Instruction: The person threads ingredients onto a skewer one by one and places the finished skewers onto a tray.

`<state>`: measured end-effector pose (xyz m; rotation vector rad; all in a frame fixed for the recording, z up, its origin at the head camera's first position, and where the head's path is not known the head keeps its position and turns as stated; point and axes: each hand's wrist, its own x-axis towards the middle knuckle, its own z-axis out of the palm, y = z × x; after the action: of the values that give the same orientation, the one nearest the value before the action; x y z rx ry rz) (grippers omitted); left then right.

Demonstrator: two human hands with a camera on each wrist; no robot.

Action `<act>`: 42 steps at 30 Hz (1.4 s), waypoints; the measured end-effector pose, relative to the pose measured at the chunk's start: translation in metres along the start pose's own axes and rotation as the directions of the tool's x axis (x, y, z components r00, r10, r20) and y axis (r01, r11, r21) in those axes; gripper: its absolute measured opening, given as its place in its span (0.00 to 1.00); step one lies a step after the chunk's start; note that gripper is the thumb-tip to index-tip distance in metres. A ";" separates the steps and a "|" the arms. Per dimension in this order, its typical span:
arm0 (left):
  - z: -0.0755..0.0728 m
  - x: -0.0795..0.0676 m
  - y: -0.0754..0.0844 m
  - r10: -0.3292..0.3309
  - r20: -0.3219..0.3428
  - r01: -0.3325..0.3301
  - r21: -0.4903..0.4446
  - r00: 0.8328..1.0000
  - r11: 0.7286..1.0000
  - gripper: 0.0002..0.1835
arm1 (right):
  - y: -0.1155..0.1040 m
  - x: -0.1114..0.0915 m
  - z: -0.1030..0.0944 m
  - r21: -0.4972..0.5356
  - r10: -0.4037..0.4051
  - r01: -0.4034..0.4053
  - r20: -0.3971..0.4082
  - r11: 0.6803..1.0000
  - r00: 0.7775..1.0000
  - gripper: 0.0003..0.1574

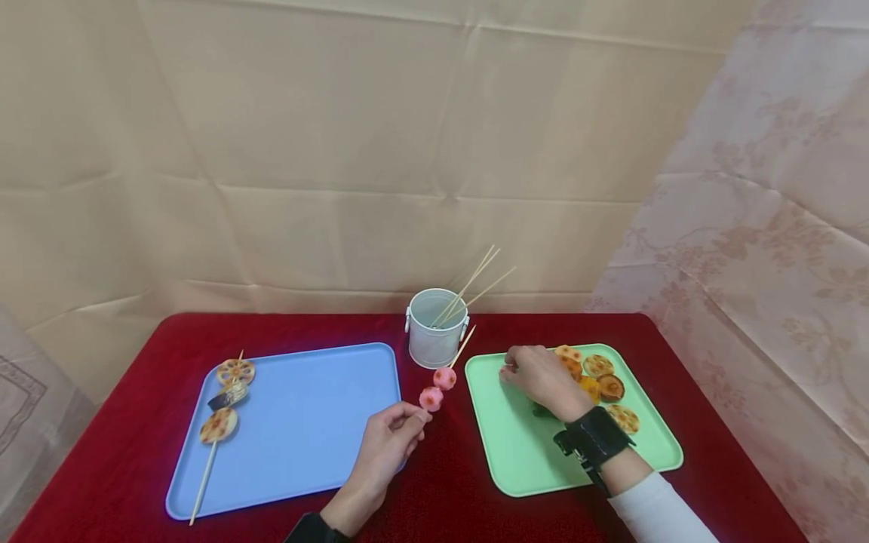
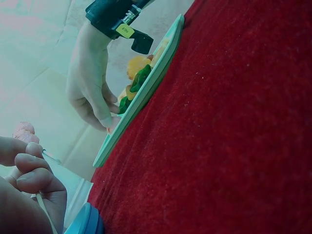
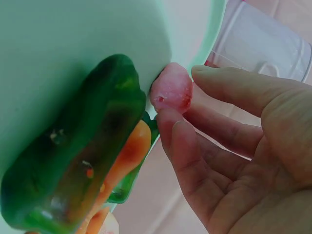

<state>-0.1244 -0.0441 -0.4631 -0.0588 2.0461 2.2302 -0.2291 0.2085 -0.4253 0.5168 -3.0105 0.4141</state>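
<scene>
My left hand [image 1: 387,445] pinches a wooden skewer [image 1: 465,345] between thumb and fingers, just below two pink balls [image 1: 431,399] threaded on it. The skewer's bare tip points up and away, beside the white bucket [image 1: 434,348]. Over the far left corner of the green tray [image 1: 505,471], my right hand [image 1: 541,379] holds a loose pink ball [image 3: 171,90] between its thumb and fingertips. In the right wrist view, green pepper pieces [image 3: 78,146] lie close to those fingers. The hand hides most of that ball from the head view.
Several bare skewers [image 1: 483,264] lean in the bucket. Lotus slices, a mushroom [image 1: 611,388] and other pieces lie on the green tray's right side. On the left, a blue tray [image 1: 305,422] bears a loaded skewer [image 1: 204,483] along its left edge. Red cloth [image 1: 434,513] covers the table.
</scene>
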 end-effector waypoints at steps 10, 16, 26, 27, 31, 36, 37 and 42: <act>0.000 -0.001 0.001 -0.009 0.002 0.009 -0.009 1.000 1.000 0.17 | 0.000 0.001 0.005 -0.021 0.018 -0.018 0.027 1.000 0.999 0.09; 0.001 -0.001 0.002 -0.004 0.002 0.004 -0.007 1.000 1.000 0.17 | -0.002 -0.001 0.004 -0.046 0.005 -0.004 0.003 0.999 1.000 0.09; -0.001 -0.001 0.001 -0.012 -0.004 0.012 -0.013 1.000 1.000 0.15 | -0.005 -0.014 -0.002 0.039 -0.002 0.007 -0.119 0.999 0.993 0.21; -0.001 -0.001 0.001 -0.012 -0.005 0.012 -0.010 1.000 1.000 0.15 | -0.005 -0.015 -0.003 0.066 -0.005 0.013 -0.124 0.998 0.992 0.22; -0.001 -0.002 0.000 -0.006 -0.010 0.006 -0.010 1.000 1.000 0.15 | -0.005 -0.020 0.001 0.213 -0.015 0.045 -0.142 0.976 0.990 0.23; -0.001 -0.002 0.000 0.005 -0.007 -0.005 -0.012 1.000 1.000 0.14 | -0.005 -0.022 0.007 0.324 0.005 0.050 -0.166 0.945 0.986 0.22; -0.001 -0.002 0.000 0.004 -0.006 -0.005 -0.011 1.000 1.000 0.14 | -0.005 -0.023 0.008 0.336 0.013 0.046 -0.171 0.941 0.985 0.22; -0.002 -0.002 0.000 0.002 -0.007 -0.002 -0.008 1.000 1.000 0.15 | -0.007 -0.024 0.010 0.391 0.057 0.021 -0.188 0.920 0.981 0.18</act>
<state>-0.1220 -0.0459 -0.4628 -0.0652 2.0424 2.2427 -0.2045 0.2071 -0.4354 0.4378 -2.7465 1.0180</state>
